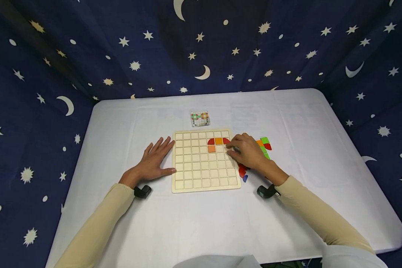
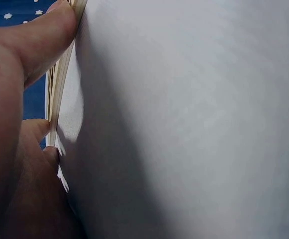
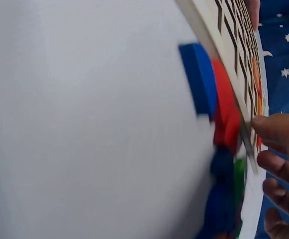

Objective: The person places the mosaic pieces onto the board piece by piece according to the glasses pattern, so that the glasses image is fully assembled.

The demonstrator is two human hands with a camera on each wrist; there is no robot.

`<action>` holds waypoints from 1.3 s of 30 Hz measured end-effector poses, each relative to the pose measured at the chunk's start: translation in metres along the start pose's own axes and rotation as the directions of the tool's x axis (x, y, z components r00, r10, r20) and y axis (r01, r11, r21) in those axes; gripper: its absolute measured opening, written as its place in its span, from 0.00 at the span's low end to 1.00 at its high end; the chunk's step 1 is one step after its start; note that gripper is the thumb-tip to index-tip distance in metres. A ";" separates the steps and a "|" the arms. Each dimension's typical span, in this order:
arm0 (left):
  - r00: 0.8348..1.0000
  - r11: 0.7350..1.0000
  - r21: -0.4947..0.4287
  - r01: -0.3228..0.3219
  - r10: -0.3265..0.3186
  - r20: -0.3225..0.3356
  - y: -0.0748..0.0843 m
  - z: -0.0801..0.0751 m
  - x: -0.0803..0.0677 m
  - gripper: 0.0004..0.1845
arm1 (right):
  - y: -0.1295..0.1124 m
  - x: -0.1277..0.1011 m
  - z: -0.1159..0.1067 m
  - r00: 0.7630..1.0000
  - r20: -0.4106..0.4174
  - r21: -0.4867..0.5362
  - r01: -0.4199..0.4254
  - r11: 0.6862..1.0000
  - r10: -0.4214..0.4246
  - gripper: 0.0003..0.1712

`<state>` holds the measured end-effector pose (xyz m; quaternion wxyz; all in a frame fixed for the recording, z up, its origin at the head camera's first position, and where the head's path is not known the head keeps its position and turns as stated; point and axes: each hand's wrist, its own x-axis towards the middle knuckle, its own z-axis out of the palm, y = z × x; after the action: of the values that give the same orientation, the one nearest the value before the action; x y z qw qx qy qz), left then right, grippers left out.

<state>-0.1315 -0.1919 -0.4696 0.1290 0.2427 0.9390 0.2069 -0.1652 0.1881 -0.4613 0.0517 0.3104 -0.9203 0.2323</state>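
Note:
On the white tabletop lies a wooden grid board (image 1: 201, 174). A row of red quarter-circle (image 1: 210, 142), orange square (image 1: 219, 141) and second red quarter-circle (image 1: 226, 140) sits in its upper right cells, with another orange square (image 1: 211, 149) below. My left hand (image 1: 154, 160) rests at the board's left edge, fingers spread, thumb (image 2: 59, 25) against the side. Over the right part bends my right hand (image 1: 249, 150), thumb and fingertips beside the second red quarter-circle. Its thumb (image 3: 273, 127) meets the grid in the right wrist view; I cannot tell whether a piece is under the fingertips.
A small pattern card (image 1: 200, 118) lies beyond the board. Loose pieces lie right of it, including a green square (image 1: 264, 140), a red piece (image 1: 242, 171) and a blue piece (image 3: 198, 77), partly hidden by my right hand in the head view. A starry curtain (image 1: 201, 48) stands behind.

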 end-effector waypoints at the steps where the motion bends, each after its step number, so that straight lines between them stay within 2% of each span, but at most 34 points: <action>1: 1.000 1.000 -0.001 0.001 -0.001 0.000 0.000 0.000 0.000 0.55 | 0.002 -0.005 -0.004 1.000 0.019 -0.011 -0.024 1.000 0.024 0.12; 5: 1.000 1.000 0.001 0.001 -0.001 0.002 0.000 0.001 0.000 0.55 | 0.008 -0.021 -0.018 0.993 0.076 -0.068 -0.087 0.994 0.092 0.15; 8: 1.000 1.000 -0.006 -0.007 0.007 -0.006 0.000 0.002 0.001 0.55 | 0.011 -0.030 -0.027 0.987 0.111 -0.095 -0.105 0.990 0.115 0.13; 14: 1.000 1.000 -0.015 -0.008 0.008 -0.008 0.001 0.003 0.001 0.55 | 0.017 -0.039 -0.036 0.975 0.171 -0.034 -0.138 0.990 0.141 0.13; 20: 1.000 1.000 -0.012 -0.006 0.006 0.003 0.001 0.003 0.002 0.55 | 0.024 -0.047 -0.039 0.972 0.141 -0.042 -0.185 0.982 0.189 0.17; 33: 1.000 1.000 -0.013 -0.001 0.001 0.003 -0.001 0.002 0.001 0.55 | 0.023 -0.037 -0.030 0.976 0.124 -0.081 -0.170 0.982 0.179 0.09; 39: 1.000 1.000 -0.013 0.008 -0.008 -0.001 0.000 0.002 0.001 0.55 | 0.022 -0.034 -0.031 0.973 0.098 -0.100 -0.198 0.975 0.207 0.12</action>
<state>-0.1321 -0.1908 -0.4718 0.1310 0.2382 0.9386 0.2126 -0.1525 0.2367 -0.4512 -0.0082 0.2244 -0.9581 0.1779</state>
